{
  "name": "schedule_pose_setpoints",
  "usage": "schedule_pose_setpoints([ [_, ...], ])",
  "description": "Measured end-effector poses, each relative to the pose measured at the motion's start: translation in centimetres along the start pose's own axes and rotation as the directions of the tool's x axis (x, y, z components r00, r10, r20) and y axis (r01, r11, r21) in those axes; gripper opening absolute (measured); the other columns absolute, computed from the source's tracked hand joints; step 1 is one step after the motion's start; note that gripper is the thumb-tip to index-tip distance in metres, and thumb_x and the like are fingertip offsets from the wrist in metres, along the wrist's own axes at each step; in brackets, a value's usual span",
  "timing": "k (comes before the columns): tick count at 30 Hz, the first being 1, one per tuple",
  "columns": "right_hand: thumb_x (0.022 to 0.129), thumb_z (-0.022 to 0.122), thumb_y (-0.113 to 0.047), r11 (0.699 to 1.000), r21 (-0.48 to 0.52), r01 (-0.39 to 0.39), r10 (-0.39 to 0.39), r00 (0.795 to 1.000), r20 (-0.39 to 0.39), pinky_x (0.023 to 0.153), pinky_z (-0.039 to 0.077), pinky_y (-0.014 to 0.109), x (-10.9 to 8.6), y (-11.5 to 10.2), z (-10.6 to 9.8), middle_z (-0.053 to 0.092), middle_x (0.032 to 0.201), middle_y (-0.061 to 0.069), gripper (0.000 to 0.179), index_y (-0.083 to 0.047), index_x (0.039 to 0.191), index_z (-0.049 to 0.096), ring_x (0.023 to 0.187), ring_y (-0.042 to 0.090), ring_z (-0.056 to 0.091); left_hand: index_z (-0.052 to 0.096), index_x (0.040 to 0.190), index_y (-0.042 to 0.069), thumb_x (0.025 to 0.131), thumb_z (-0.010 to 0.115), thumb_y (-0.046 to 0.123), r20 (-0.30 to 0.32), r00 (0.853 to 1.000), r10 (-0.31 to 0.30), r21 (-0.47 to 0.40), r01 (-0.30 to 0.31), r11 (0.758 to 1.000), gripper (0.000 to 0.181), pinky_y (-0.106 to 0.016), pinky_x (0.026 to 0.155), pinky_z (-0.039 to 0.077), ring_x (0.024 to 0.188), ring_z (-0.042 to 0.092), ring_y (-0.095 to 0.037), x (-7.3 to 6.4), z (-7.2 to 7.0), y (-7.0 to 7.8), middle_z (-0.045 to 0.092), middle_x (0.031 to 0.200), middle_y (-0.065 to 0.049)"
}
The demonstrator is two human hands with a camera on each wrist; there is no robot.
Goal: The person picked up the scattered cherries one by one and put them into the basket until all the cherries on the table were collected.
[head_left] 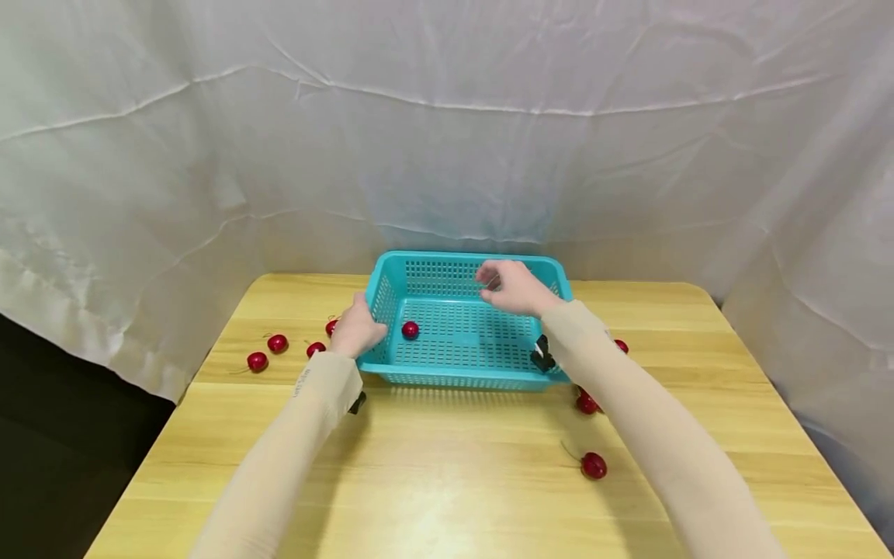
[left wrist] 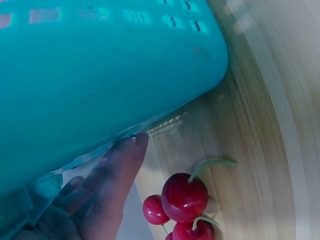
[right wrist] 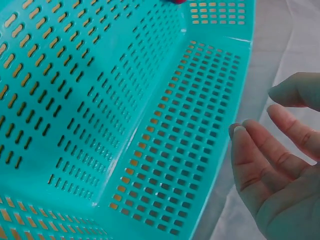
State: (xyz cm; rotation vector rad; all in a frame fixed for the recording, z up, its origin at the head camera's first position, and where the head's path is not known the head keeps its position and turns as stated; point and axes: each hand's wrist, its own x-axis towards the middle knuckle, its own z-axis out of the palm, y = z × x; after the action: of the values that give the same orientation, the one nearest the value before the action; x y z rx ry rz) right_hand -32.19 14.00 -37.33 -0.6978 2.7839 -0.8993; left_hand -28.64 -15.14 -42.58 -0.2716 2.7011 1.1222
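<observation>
A turquoise perforated plastic basket (head_left: 461, 380) stands at the back of the table, with one red cherry (head_left: 410, 330) inside toward its left end. My left hand (head_left: 358, 328) grips the basket's left rim, thumb over the edge and the other fingers along the outer wall. Above the right part of the basket hovers my right hand (head_left: 513, 287), its fingers loosely bent and thumb apart. Nothing lies between those fingers (right wrist: 250, 165) in the right wrist view. Just below the left hand, stemmed cherries (left wrist: 184, 197) cluster on the table beside the basket.
Several cherries (head_left: 277, 343) lie on the wooden table (head_left: 433, 466) left of the basket. On the right, more cherries (head_left: 587, 402) are partly hidden by the right sleeve, and a single cherry (head_left: 594, 466) lies nearer the front. A pale cloth curtain (head_left: 447, 155) hangs behind the table.
</observation>
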Motion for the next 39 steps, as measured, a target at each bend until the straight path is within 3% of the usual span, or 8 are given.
schedule_pose_setpoints([
  [7, 0.097, 0.061, -0.013, 1.000, -0.003, 0.023, -0.023, 0.999, -0.030, 0.095, 0.056, 0.046, -1.3, -0.4, -1.2, 0.066, 0.124, 0.015, 0.027, -0.005, 0.122, 0.063, 0.111, 0.030, 0.065, 0.021, 0.153, 0.006, 0.095, 0.060, 0.014, -0.004, 1.000, 0.025, 0.011, -0.025, 1.000, 0.071, -0.064, 0.101, 0.050, 0.125, 0.056, -0.044, -0.1, 0.0, 0.0, 0.049, 0.146, -0.025],
  [12, 0.095, 0.063, -0.012, 0.998, -0.005, 0.062, -0.062, 0.996, -0.070, 0.094, 0.057, 0.045, -2.4, -0.5, -1.9, 0.068, 0.120, 0.013, 0.026, -0.005, 0.119, 0.063, 0.108, 0.030, 0.068, 0.020, 0.154, 0.007, 0.095, 0.060, 0.013, -0.005, 1.000, 0.006, 0.005, -0.006, 1.000, 0.071, -0.065, 0.101, 0.049, 0.125, 0.055, -0.044, -0.3, -0.1, -0.1, 0.048, 0.147, -0.024],
  [23, 0.095, 0.065, -0.009, 0.989, -0.016, 0.144, -0.145, 0.983, -0.115, 0.090, 0.059, 0.050, -7.2, 0.7, -2.6, 0.068, 0.119, 0.014, 0.025, -0.003, 0.119, 0.064, 0.102, 0.028, 0.068, 0.019, 0.154, 0.007, 0.095, 0.061, 0.014, -0.005, 1.000, -0.019, 0.012, 0.019, 1.000, 0.072, -0.065, 0.102, 0.049, 0.125, 0.055, -0.044, -0.3, -0.2, -0.1, 0.048, 0.147, -0.025],
  [27, 0.095, 0.066, -0.009, 0.984, -0.064, 0.169, -0.176, 0.977, -0.124, 0.086, 0.061, 0.045, -8.9, 1.3, -2.0, 0.069, 0.116, 0.012, 0.023, -0.005, 0.118, 0.065, 0.096, 0.024, 0.069, 0.019, 0.153, 0.007, 0.094, 0.062, 0.015, -0.005, 1.000, -0.031, 0.036, 0.031, 0.999, 0.073, -0.065, 0.103, 0.049, 0.124, 0.055, -0.043, -0.3, -0.2, -0.1, 0.048, 0.147, -0.025],
  [39, 0.089, 0.068, 0.002, 0.940, -0.120, 0.320, -0.338, 0.922, -0.188, 0.072, 0.061, 0.029, -13.9, 2.7, -1.3, 0.068, 0.100, 0.005, 0.019, -0.007, 0.104, 0.065, 0.083, 0.010, 0.065, 0.020, 0.152, 0.007, 0.094, 0.062, 0.015, -0.025, 0.999, -0.027, 0.045, 0.028, 0.999, 0.072, -0.063, 0.103, 0.049, 0.124, 0.055, -0.042, -0.2, 0.0, -0.1, 0.049, 0.145, -0.025],
])
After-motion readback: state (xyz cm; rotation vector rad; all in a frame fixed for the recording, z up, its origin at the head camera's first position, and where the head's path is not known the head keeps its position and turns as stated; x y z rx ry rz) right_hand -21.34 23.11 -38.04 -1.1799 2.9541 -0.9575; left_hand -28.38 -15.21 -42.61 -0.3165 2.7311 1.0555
